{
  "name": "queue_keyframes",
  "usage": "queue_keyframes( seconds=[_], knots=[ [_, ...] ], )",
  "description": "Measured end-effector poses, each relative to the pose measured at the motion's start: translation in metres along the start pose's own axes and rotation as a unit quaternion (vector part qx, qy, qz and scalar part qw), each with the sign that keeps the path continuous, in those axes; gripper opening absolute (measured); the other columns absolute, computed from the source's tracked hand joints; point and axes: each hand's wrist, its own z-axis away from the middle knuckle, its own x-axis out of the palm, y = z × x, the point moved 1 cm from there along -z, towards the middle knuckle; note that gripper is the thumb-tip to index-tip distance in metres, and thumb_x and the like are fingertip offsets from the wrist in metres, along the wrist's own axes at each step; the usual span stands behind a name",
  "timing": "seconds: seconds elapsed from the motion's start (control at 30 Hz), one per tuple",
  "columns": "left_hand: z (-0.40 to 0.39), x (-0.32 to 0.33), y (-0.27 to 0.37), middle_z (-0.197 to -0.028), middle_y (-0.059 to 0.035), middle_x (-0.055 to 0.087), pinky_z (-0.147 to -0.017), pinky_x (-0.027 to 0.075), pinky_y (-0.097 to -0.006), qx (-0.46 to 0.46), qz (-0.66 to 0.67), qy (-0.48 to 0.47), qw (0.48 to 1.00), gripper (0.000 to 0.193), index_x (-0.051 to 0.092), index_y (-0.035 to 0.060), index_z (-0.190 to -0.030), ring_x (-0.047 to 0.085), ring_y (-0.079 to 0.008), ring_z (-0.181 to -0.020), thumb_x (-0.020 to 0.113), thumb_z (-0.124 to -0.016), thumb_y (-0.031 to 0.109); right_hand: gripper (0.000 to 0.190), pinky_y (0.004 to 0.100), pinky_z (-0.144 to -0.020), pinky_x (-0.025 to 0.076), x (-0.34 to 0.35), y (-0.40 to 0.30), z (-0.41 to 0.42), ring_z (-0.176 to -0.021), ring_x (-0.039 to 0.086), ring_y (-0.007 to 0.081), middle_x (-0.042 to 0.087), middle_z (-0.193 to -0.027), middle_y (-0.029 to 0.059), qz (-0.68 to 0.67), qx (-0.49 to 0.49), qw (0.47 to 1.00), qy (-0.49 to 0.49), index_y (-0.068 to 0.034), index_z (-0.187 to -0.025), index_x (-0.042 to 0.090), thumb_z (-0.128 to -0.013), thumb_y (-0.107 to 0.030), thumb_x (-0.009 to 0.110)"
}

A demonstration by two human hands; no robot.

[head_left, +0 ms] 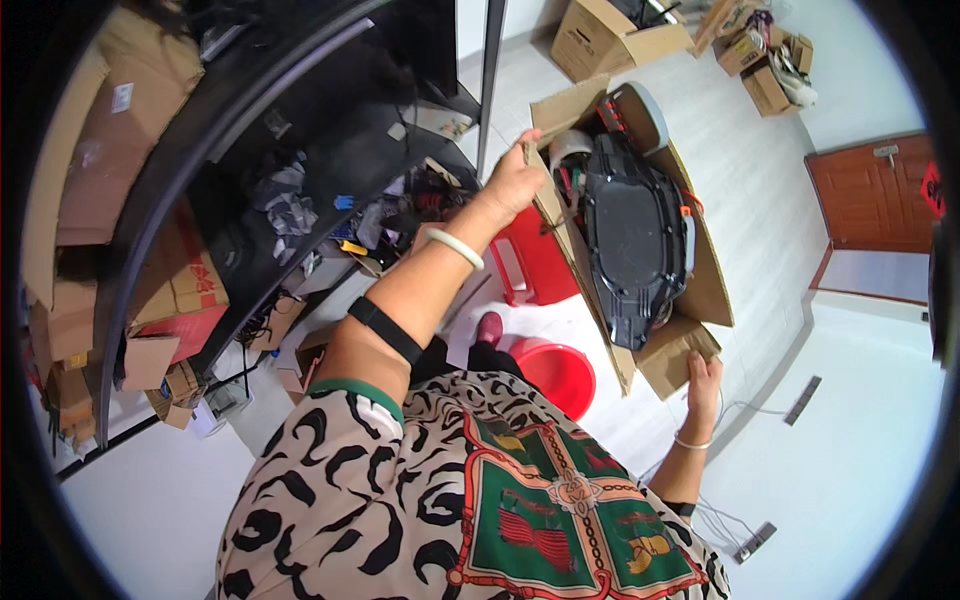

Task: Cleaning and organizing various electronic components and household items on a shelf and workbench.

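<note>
An open cardboard box point(705, 277) is held up in front of me, its flaps spread. My left hand point(517, 180) grips the upper part of its left side flap. Lower right, my right hand point(703, 379) pinches the edge of the near flap point(671, 352). A large black plastic part point(634, 225) with a flat oval middle fills most of the box. Beside it are a roll of tape point(571, 146) and small items too jumbled to tell. A grey rounded piece point(646, 116) with orange trim stands at the far end.
Below the box are a red plastic stool point(536, 259) and a red bucket point(562, 375). On my left, a black shelf point(322, 127) bears tools, bags and clutter. Cardboard boxes point(592, 37) stand on the far floor. Power strips point(804, 401) with cables lie along the right side.
</note>
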Motion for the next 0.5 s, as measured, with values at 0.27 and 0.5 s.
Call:
queue_keyframes(
  seconds=[0.27,0.5],
  knots=[
    [-0.035,0.012,-0.074,-0.109,-0.0065,0.053,-0.084,0.042,-0.024,-0.08,-0.064,-0.011,0.995,0.059,0.04,0.0012,-0.13,0.051,-0.0145,-0.097,0.044,-0.072,-0.009,0.018,0.0262,-0.059,0.039,0.043,0.068,-0.006,-0.068,0.045,0.008,0.056,-0.075,-0.0011,-0.016,0.064,0.998,0.017,0.002,-0.086,0.06,-0.087,-0.014,0.054],
    [-0.05,0.003,-0.093,-0.11,-0.0059,0.053,-0.091,0.04,-0.0262,-0.03,0.023,-0.013,0.999,0.057,0.04,0.0006,-0.129,0.049,-0.0151,-0.101,0.046,-0.073,-0.009,0.023,0.0258,-0.071,0.044,0.058,0.083,-0.004,-0.08,0.052,0.0097,0.06,-0.09,0.0011,-0.098,0.086,0.991,-0.007,0.002,-0.103,0.059,-0.089,-0.014,0.051]
  ],
)
